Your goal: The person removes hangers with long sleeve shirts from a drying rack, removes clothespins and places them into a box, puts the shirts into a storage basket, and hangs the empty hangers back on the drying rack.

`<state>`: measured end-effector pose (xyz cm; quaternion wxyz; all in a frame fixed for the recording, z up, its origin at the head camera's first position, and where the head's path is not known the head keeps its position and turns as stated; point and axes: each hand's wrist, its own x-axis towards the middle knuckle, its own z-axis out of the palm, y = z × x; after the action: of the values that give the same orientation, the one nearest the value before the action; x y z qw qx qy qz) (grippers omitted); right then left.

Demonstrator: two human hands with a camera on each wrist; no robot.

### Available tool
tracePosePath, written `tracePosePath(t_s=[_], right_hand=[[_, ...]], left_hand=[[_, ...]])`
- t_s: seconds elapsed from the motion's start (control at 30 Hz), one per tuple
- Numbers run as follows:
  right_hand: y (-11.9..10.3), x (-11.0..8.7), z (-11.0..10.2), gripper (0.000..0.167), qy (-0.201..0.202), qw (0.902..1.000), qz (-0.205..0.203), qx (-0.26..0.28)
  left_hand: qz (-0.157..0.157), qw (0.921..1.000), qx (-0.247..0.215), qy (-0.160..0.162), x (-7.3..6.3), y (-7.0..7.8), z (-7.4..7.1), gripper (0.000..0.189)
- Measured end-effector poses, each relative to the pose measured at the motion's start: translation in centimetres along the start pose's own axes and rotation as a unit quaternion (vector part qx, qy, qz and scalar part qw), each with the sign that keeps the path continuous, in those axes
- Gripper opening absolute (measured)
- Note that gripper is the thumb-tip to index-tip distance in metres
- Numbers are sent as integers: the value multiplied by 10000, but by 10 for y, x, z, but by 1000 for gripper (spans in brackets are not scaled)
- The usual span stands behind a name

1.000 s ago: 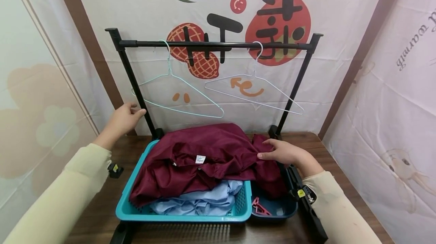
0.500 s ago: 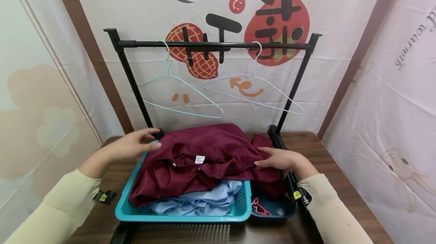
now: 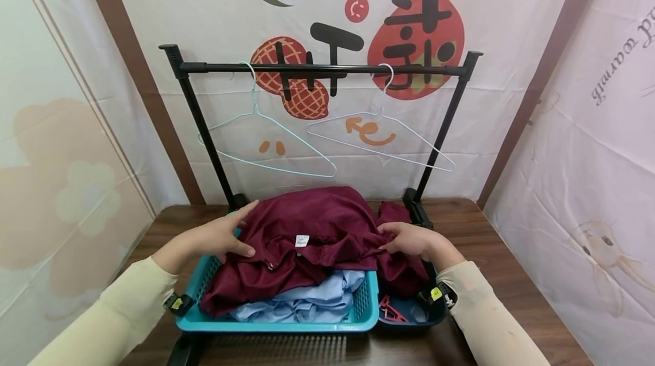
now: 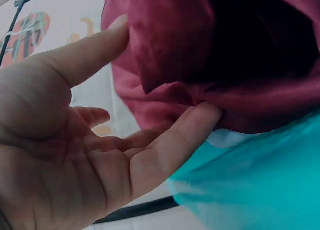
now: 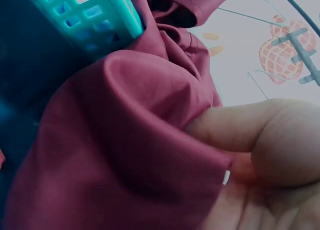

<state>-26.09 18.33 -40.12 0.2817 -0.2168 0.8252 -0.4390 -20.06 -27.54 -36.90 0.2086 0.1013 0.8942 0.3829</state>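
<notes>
A maroon shirt (image 3: 317,209) with a white neck label (image 3: 302,241) lies heaped across a turquoise basket (image 3: 276,327), over a light blue garment (image 3: 302,302). At its left side, my left hand (image 3: 217,241) has thumb and fingers spread. The left wrist view shows the thumb (image 4: 90,54) against the cloth and fingertips (image 4: 205,112) touching the lower fold, a gap between them. Over on the right, my right hand (image 3: 415,240) pinches the shirt where it hangs past the basket, its thumb (image 5: 230,126) pressed into a fold and the other fingers partly hidden by cloth.
A dark blue basin (image 3: 409,326) holding a red clip (image 3: 391,310) stands right of the basket, partly under the shirt. Behind rises a black rack (image 3: 317,68) with a mint-green hanger (image 3: 254,99) and a white hanger (image 3: 382,103) on its bar.
My left hand has come from beside the rack's left post, right and down, onto the shirt, whose left part has shifted slightly right. My right hand has edged left with its thumb in the cloth.
</notes>
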Motion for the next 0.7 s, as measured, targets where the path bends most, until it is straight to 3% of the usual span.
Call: tracePosePath(t_s=[0.17, 0.4, 0.5, 0.7], right_hand=[[-10, -2, 1, 15, 782, 9966, -113, -246], [-44, -9, -1, 12, 2008, 9759, -331, -784], [-65, -10, 0, 13, 2297, 9703, -529, -549], [-107, -5, 20, 16, 2463, 9616, -950, 747]], left_hand=[[-97, 9995, 300, -96, 14, 1, 10, 91], [24, 9983, 571, 73, 20, 8, 11, 41], [177, 9980, 529, 309, 16, 10, 6, 23], [513, 9937, 277, 955, -2, 23, -12, 14]])
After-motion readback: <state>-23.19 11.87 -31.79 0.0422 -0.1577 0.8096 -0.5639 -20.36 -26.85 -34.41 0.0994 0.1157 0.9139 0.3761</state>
